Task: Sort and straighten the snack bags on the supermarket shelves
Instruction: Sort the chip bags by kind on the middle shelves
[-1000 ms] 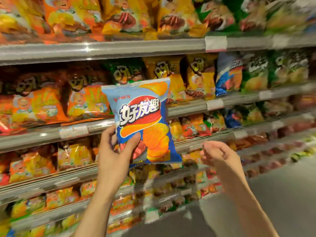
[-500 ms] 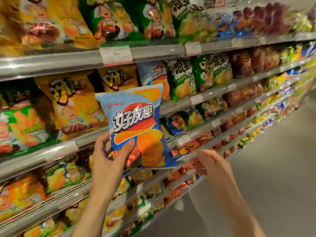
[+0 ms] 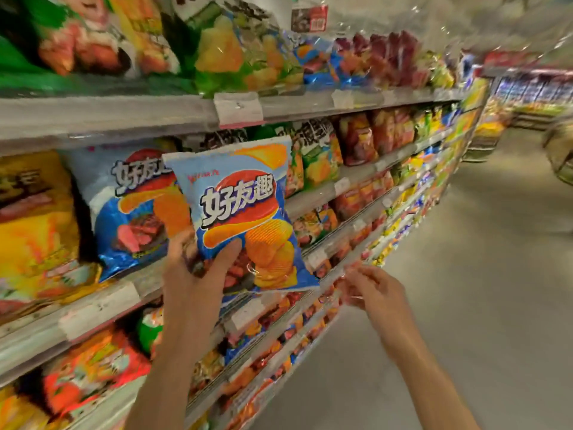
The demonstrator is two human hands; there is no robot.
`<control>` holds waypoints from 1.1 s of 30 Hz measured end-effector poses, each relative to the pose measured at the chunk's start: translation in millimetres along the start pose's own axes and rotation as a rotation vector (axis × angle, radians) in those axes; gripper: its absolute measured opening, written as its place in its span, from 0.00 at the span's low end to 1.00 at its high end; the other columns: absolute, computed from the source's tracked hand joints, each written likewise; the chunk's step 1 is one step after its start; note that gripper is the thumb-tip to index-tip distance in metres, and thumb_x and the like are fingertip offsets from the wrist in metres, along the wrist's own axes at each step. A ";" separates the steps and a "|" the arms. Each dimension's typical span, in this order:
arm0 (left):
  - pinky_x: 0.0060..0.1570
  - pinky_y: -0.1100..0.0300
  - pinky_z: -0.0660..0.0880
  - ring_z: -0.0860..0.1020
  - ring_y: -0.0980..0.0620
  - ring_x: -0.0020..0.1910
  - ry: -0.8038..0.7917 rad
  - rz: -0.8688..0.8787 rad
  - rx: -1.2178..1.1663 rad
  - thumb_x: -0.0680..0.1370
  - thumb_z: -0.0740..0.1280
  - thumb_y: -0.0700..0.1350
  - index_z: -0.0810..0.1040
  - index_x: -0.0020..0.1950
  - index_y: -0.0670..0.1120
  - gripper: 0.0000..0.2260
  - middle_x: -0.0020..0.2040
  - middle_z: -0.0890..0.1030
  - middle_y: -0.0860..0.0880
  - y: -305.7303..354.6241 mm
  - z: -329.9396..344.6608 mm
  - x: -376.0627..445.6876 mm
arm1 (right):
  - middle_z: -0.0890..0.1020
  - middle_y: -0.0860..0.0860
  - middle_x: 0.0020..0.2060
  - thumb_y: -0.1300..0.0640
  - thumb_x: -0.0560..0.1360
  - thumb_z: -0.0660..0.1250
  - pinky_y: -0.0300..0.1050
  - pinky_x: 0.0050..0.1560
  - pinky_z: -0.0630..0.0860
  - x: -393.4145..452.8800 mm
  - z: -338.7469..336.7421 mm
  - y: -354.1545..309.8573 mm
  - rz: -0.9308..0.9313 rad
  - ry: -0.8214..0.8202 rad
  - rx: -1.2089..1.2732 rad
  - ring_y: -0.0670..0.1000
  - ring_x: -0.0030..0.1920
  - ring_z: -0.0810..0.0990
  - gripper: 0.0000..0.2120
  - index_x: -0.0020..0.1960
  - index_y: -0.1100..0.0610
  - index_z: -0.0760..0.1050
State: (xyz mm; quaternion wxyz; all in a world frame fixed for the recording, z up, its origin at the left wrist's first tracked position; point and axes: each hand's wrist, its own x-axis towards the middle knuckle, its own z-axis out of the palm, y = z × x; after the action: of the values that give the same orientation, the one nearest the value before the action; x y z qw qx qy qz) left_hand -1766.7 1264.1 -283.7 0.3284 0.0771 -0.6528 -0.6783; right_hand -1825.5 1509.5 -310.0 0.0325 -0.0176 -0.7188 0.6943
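Here I see the shelves [image 3: 173, 114] running from the near left away down the aisle to the far right, several tiers of them, each packed with snack bags. Most of it is smeared by blur: the far bags melt into streaks of colour, the price tags [image 3: 238, 107] on the shelf edges cannot be read, and the top-tier bags are cut off by the upper edge. At the right edge a curved wire shape shows, too cut off for me to name.

On the second tier a large blue bag [image 3: 124, 206] stands upright, its right part hidden behind the bag I hold. To its left sits a yellow bag [image 3: 34, 225], cut off at the left edge.

The small blue chip bag [image 3: 245, 212] is up in front of that second tier, upright with a slight tilt, not resting on any shelf. My left hand [image 3: 192, 274] grips it at the lower left corner: the thumb presses on the front, and the other fingers curl behind, mostly hidden.

My right hand [image 3: 369, 288] hangs lower and to the right, just off the bag's bottom right corner and not touching it. Its fingers [image 3: 350, 274] are drawn together at the tips; blur hides whether they pinch anything.
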 end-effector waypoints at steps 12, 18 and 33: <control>0.45 0.65 0.81 0.84 0.60 0.53 0.012 -0.043 0.048 0.68 0.74 0.54 0.73 0.66 0.54 0.27 0.57 0.84 0.57 -44.9 114.0 68.3 | 0.87 0.53 0.40 0.55 0.82 0.68 0.49 0.47 0.82 148.0 -41.4 2.0 0.004 -0.045 -0.007 0.50 0.39 0.85 0.05 0.53 0.55 0.82; 0.50 0.59 0.80 0.84 0.57 0.52 0.125 -0.027 0.101 0.68 0.74 0.54 0.73 0.61 0.61 0.23 0.57 0.84 0.55 -67.2 184.0 101.2 | 0.87 0.51 0.37 0.55 0.82 0.68 0.44 0.45 0.81 255.8 -60.5 7.3 -0.023 -0.186 0.015 0.49 0.39 0.85 0.05 0.54 0.55 0.81; 0.53 0.52 0.82 0.84 0.55 0.46 0.192 -0.006 0.348 0.73 0.74 0.56 0.72 0.71 0.52 0.28 0.47 0.85 0.56 -91.9 350.6 169.1 | 0.87 0.45 0.45 0.31 0.71 0.64 0.55 0.61 0.80 423.1 -77.0 -29.8 -0.094 -0.670 -0.025 0.53 0.51 0.86 0.16 0.47 0.37 0.84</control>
State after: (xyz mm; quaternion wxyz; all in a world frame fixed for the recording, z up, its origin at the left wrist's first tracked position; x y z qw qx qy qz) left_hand -2115.9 1458.2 -267.2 0.3690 0.1991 -0.7254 -0.5459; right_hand -2241.3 1615.0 -268.1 -0.1736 0.2445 -0.6980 0.6503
